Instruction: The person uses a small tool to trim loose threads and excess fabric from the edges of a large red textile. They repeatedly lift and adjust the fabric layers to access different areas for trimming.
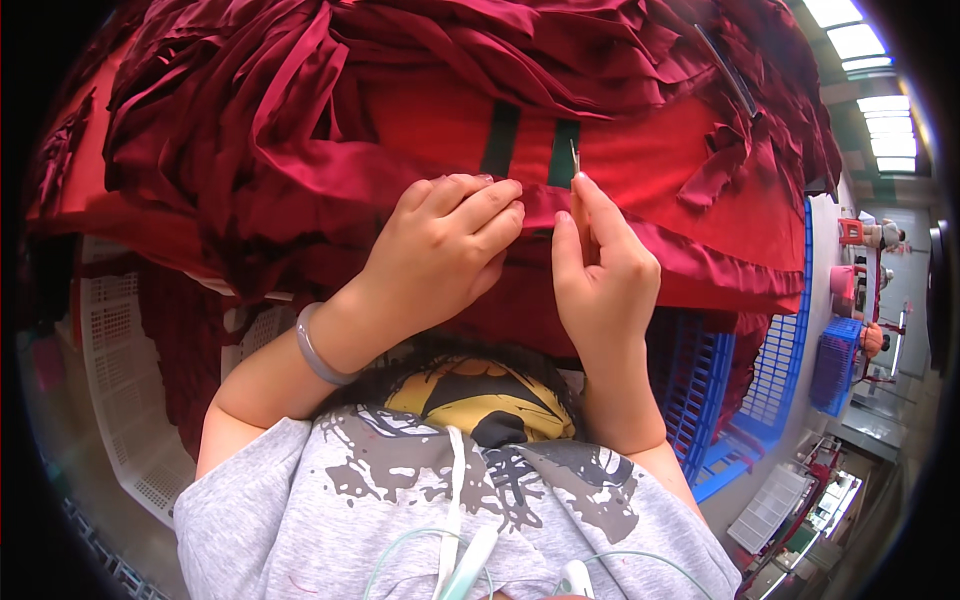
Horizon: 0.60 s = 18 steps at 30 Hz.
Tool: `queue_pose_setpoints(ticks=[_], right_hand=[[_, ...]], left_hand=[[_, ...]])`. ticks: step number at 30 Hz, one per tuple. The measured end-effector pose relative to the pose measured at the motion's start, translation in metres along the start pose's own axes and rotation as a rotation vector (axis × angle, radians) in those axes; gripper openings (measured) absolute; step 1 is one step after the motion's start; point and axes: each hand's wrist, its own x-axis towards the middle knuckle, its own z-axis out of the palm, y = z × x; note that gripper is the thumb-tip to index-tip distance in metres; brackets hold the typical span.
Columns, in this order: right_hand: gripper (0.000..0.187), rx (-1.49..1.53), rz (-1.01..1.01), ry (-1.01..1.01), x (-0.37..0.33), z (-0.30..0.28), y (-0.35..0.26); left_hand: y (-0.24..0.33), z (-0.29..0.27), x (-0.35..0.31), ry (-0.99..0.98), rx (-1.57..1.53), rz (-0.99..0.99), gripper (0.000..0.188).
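Observation:
My left hand [440, 240] is closed at the near edge of a dark red satin strip [330, 190], its fingers bent over the cloth. To its right, my right hand [608, 265] pinches a slim metal tool [575, 158] between thumb and fingers. Two thin points of it stick up past the fingertips; most of it is hidden, so its exact kind does not show. The tool's tip lies over one of two dark green stripes [500, 140] on the bright red cloth [430, 115] beneath. The satin band passes between my two hands.
Heaped dark red satin strips [230, 70] cover the work surface's far side. A dark narrow bar [727, 70] lies at the far right. White plastic crates [120, 380] stand below on the left, blue ones [780, 370] on the right. People [882, 235] are at the distant right.

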Motion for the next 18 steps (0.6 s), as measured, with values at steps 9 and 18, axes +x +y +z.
queue_pose_setpoints(ticks=[9, 18], right_hand=[[0.030, -0.219, -0.102, -0.202, -0.011, -0.013, -0.006], [0.030, -0.173, -0.080, -0.294, -0.016, -0.024, -0.012]], left_hand=[[0.002, 0.008, -0.003, 0.045, 0.011, -0.007, 0.043], [0.000, 0.005, -0.004, 0.021, 0.007, -0.010, 0.044]])
